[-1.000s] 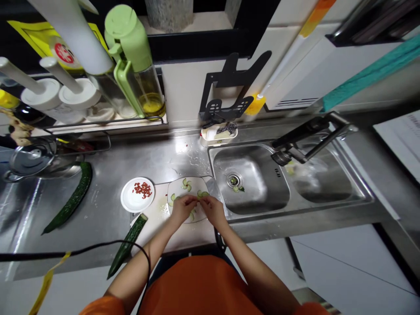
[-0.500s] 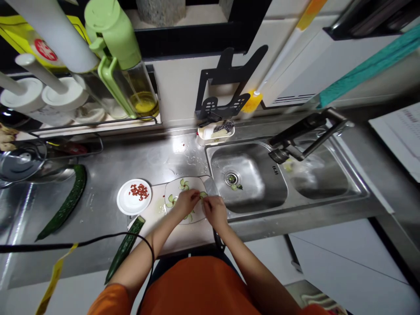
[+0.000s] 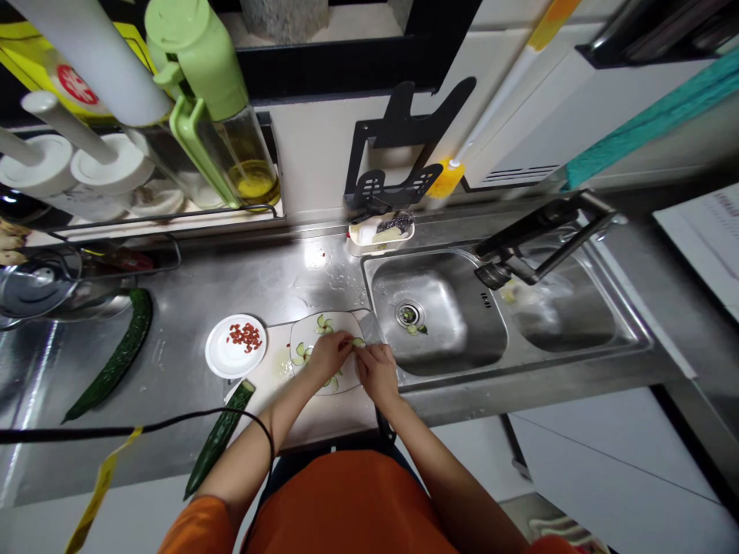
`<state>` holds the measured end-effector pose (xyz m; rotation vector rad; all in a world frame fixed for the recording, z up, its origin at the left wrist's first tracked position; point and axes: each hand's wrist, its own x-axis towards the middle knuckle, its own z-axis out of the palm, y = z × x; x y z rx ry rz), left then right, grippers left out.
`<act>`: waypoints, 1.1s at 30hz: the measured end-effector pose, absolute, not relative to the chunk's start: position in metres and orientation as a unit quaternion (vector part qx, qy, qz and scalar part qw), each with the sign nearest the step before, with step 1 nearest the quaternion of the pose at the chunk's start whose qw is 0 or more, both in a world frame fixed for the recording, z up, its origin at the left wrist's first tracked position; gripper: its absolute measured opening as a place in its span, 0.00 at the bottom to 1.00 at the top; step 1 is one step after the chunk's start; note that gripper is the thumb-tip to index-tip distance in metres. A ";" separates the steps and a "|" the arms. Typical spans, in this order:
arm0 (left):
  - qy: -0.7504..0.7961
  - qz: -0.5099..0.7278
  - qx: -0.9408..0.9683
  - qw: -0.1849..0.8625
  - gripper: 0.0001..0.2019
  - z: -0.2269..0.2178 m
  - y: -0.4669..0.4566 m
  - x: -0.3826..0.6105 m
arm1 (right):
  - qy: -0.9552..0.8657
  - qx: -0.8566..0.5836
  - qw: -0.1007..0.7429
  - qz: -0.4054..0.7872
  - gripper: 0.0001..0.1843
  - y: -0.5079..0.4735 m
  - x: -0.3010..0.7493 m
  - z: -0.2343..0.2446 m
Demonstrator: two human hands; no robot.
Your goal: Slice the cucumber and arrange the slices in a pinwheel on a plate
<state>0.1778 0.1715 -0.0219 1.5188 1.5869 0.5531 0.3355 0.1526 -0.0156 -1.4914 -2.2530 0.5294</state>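
A white plate (image 3: 305, 331) with cucumber slices (image 3: 324, 325) arranged on it rests on a pale cutting board (image 3: 323, 415) at the counter's front edge. Both hands hover over the plate's right side. My left hand (image 3: 328, 355) has its fingers curled and pinched at a cucumber slice (image 3: 358, 342). Touching it from the right, my right hand (image 3: 377, 372) is closed with its fingertips at the same spot. A cut cucumber half (image 3: 219, 437) lies left of the board.
A small white dish (image 3: 222, 358) with red bits stands left of the plate. A whole cucumber (image 3: 112, 358) lies on the steel counter at left. A double sink (image 3: 496, 315) with a faucet (image 3: 536, 238) is at right. Oil bottle (image 3: 231, 131) and jars sit on a rear rack.
Both hands shifted slightly toward the plate's right rim, fingertips now meeting at a slice near the edge. The view drifted a little to the right.
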 end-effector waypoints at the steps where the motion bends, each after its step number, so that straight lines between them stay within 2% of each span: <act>1: 0.635 0.218 0.609 0.422 0.09 -0.022 0.172 0.178 | -0.804 -0.532 0.189 0.185 0.14 0.153 0.336 -0.016; 12: 0.647 0.224 0.616 0.389 0.09 -0.015 0.170 0.174 | -0.802 -0.533 0.195 0.189 0.13 0.153 0.336 -0.016; 19: 0.710 0.322 0.541 0.318 0.12 0.001 0.147 0.118 | -0.793 -0.525 0.233 0.203 0.12 0.153 0.337 -0.010; 25: 0.802 0.274 0.489 0.205 0.14 0.003 0.112 0.065 | -0.802 -0.510 0.224 0.216 0.12 0.150 0.328 -0.010; 33: 0.777 0.206 0.563 0.193 0.14 -0.011 0.100 0.068 | -0.818 -0.481 0.222 0.225 0.11 0.141 0.311 -0.008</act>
